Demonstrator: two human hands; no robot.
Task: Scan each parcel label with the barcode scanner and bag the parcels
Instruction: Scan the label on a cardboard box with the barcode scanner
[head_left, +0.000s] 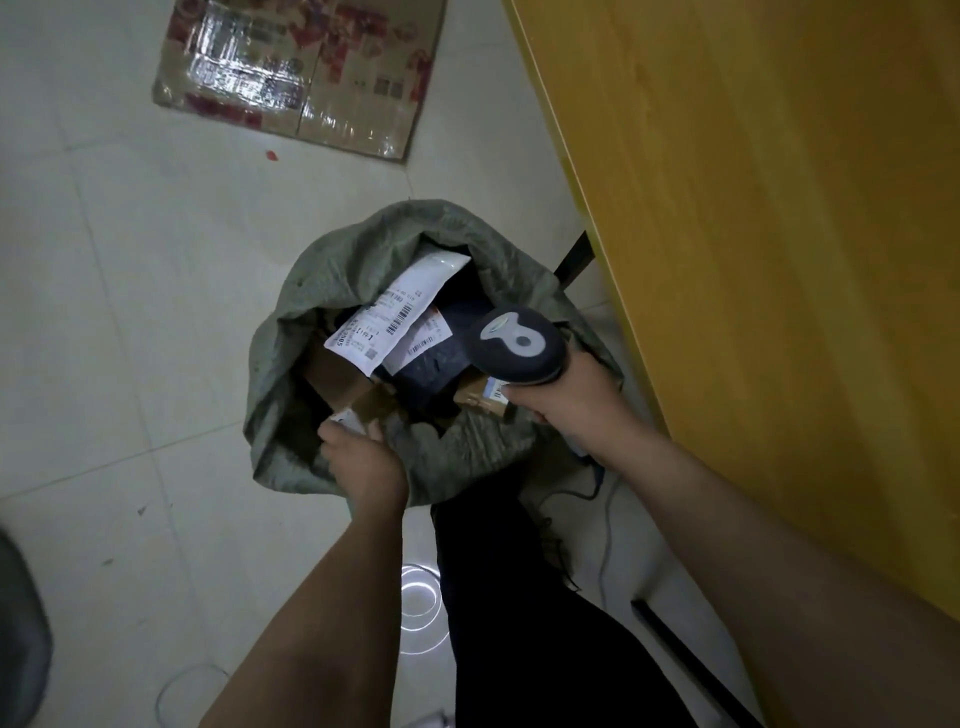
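A grey-green woven sack (291, 364) stands open on the floor, filled with several parcels. On top lie a white mailer with a barcode label (387, 322), a dark blue parcel (431, 366) and a brown carton (337, 376). My left hand (363, 460) reaches into the sack's near edge, its fingers closed on a small carton (353, 415) that is mostly hidden. Over the sack's right rim, my right hand (566, 408) grips the dark barcode scanner (517, 345), whose head points down into the sack.
A yellow wooden table (753, 234) fills the right side, its edge close to the sack. A flattened taped cardboard box (301, 73) lies on the tiled floor at the top. The scanner's grey cable (605, 525) trails down beside my dark trouser leg (519, 597).
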